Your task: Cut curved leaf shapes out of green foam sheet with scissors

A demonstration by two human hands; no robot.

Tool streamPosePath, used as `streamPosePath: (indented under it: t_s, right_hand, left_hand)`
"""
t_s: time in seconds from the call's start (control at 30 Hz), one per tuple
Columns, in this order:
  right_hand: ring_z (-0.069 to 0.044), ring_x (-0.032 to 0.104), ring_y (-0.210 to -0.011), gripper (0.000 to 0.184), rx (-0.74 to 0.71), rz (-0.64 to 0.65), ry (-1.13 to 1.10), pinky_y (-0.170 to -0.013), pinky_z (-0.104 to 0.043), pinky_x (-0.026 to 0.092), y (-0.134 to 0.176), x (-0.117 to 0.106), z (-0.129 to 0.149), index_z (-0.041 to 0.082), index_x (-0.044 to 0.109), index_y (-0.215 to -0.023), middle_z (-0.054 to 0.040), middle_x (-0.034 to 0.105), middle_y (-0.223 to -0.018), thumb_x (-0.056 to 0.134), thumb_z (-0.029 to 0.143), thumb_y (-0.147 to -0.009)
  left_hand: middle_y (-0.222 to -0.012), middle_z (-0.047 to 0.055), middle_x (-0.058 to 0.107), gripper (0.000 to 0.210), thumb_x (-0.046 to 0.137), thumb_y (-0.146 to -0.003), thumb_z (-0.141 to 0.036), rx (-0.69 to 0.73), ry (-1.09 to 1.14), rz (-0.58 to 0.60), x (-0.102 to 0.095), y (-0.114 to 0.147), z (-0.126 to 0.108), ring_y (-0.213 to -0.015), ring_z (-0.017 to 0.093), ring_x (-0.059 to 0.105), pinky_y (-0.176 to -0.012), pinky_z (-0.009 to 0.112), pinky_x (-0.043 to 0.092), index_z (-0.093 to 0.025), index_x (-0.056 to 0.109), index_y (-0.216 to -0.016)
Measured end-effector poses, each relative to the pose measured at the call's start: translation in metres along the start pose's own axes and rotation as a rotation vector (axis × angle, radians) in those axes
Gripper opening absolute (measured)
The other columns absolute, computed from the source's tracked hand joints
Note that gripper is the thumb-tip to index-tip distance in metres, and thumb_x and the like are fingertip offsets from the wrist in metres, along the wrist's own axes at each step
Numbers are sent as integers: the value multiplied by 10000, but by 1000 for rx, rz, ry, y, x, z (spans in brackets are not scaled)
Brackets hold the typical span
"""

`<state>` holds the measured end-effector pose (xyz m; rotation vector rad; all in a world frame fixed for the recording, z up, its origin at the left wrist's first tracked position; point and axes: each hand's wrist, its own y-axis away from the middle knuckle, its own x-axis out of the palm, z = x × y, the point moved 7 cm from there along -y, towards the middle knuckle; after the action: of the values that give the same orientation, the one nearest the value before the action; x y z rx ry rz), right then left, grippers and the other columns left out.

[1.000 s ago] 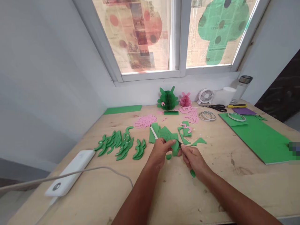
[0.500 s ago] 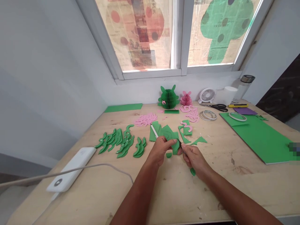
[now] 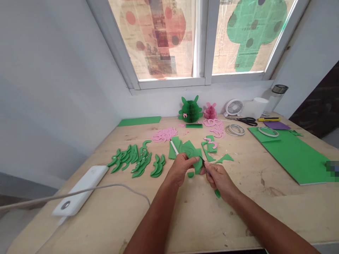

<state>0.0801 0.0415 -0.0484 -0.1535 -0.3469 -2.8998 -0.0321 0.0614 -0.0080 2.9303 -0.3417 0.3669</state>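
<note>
My left hand (image 3: 183,167) pinches a piece of green paper (image 3: 198,166) above the middle of the table. In my right hand (image 3: 220,176) is a pair of scissors (image 3: 203,161), mostly hidden by the fingers; its dark blades meet the paper's right edge. Just beyond the hands lie green paper sheets (image 3: 188,147) with drawn outlines and a white pen (image 3: 174,147). Small green offcuts (image 3: 191,175) rest close to the hands. Left of them, curved green cutouts (image 3: 142,161) lie in overlapping rows.
A white power bank (image 3: 82,190) with a cable (image 3: 116,185) sits at the left. Behind are pink cutouts (image 3: 164,134), a green paper figure (image 3: 190,111) and a pink one (image 3: 210,111). Rightward lie tape rolls (image 3: 236,129), black-handled scissors (image 3: 248,121), a yellow cutter (image 3: 269,119) and green sheets (image 3: 293,155).
Both hands stay almost in place, with the scissors still at the edge of the green paper. I see only a very slight shift of the view.
</note>
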Motion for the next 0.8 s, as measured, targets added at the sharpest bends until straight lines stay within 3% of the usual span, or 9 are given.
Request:
streamPosePath:
  t_s: [0.8]
  right_hand:
    - [-49, 181, -308, 495, 11, -27, 33, -321, -204, 122, -1, -1, 2, 150, 561, -626, 94, 298, -355, 482, 621, -755]
  left_hand:
    - [-660, 40, 642, 176, 713, -605, -294, -15, 8, -116, -10, -2, 3, -599, 137, 538, -647, 269, 436, -131, 664, -653]
